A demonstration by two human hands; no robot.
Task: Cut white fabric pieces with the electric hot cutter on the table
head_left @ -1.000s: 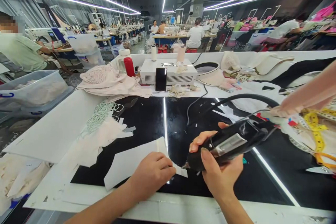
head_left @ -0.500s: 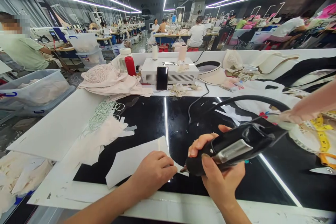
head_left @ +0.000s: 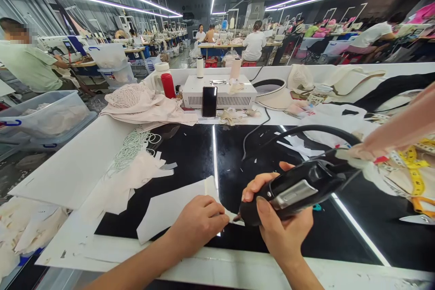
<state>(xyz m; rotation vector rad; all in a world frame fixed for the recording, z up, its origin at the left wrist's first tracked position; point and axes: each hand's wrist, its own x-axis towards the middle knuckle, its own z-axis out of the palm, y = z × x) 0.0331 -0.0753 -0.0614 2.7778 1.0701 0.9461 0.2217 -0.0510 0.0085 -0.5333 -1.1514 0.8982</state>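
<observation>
My right hand (head_left: pixel 278 217) wraps around a black corded handheld tool (head_left: pixel 302 190) with a silver plate on its side. The tool's pointed tip (head_left: pixel 238 217) touches the narrow right end of a white fabric piece (head_left: pixel 173 206). Fingers together, my left hand (head_left: pixel 202 219) presses that piece flat just left of the tip; its fingertips partly hide the fabric edge. Both hands are above the black work surface (head_left: pixel 258 240). A blurred pink length (head_left: pixel 404 120) reaches from the right edge to the tool's rear end; I cannot tell what it is.
Pale fabric pieces (head_left: pixel 118 186) and green cord (head_left: pixel 134 147) lie at left. Behind stand a phone (head_left: pixel 209 102) and a white vented box (head_left: pixel 220 90). Scissors (head_left: pixel 419 219) and a yellow tape measure (head_left: pixel 415 172) are at right. Several people sit at sewing tables beyond.
The tool's rear and the pink length have shifted slightly left. My right hand has moved a little left with the tool. My left hand and the fabric look the same.
</observation>
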